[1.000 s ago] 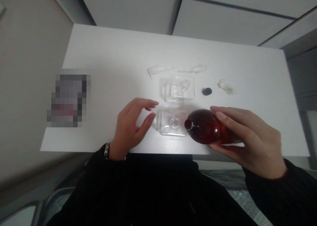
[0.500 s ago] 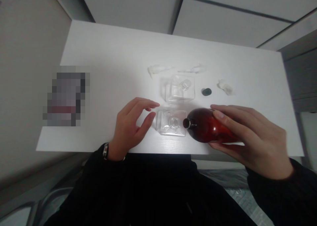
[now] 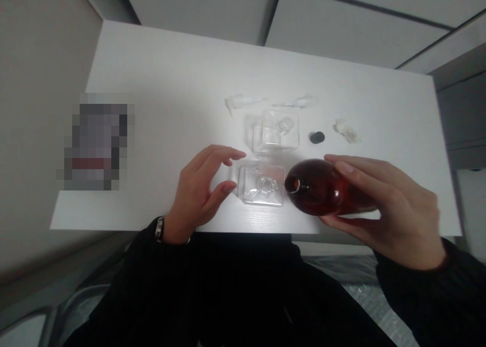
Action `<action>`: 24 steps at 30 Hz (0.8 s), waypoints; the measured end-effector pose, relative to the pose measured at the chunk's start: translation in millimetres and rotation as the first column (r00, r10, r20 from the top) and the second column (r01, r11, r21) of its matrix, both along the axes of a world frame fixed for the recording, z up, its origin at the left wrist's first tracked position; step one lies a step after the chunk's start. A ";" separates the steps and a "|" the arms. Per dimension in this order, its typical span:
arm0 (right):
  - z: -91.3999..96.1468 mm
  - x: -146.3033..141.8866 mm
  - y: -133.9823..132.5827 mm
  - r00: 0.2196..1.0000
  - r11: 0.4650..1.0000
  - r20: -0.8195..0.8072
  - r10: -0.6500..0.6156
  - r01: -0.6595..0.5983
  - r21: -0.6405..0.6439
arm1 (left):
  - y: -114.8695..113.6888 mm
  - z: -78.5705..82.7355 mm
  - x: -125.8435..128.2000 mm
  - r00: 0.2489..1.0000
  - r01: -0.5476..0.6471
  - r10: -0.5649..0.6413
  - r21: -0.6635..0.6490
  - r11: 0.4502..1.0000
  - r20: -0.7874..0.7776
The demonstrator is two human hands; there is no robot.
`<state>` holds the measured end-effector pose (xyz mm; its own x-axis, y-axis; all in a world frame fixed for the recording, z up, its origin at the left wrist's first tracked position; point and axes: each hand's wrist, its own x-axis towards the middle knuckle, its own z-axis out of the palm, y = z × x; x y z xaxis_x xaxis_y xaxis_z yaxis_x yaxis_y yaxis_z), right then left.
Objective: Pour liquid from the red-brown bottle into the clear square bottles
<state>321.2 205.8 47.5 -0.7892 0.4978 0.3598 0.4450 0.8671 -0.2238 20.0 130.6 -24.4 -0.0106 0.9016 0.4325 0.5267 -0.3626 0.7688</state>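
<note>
My right hand is wrapped round a dark amber bottle, which is tilted with its uncapped mouth towards the left. That mouth is beside the right edge of a clear square bottle with an open round neck. Left of the clear bottle, my left hand has its thumb and fingers apart and holds nothing. Behind stands a second clear square bottle, also with a round neck. A black cap lies on the table to its right.
Two whitish, partly see-through pump heads or nozzles lie behind the clear bottles. Crumpled white tissue is at the right. A pixelated object rests near the left edge of the white table. Cabinet panels stand behind.
The amber bottle's mouth has turned and moved slightly to the right, so more of its opening shows. The view has shifted a little. My left hand stays open beside the clear bottle.
</note>
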 end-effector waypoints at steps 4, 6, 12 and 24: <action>-2.4 2.0 0.6 0.997 0.997 -0.061 -0.050 0.047 -0.058 | -0.2 0.4 -0.7 1.000 0.010 -0.010 0.014 1.000 -0.010; -6.2 4.2 -1.5 0.988 0.989 -0.099 -0.118 0.108 -0.101 | -0.2 0.5 -2.1 1.000 0.024 -0.024 0.014 1.000 -0.019; -32.7 8.6 -20.9 0.864 0.942 -0.385 -0.325 0.260 -0.212 | 2.4 -0.8 -6.0 0.972 0.172 -0.179 -0.062 0.983 -0.154; -101.3 -6.7 -26.0 0.662 0.895 -0.619 -0.423 0.198 -0.399 | 10.7 -11.9 -13.4 0.895 0.123 -0.185 -0.173 0.977 -0.406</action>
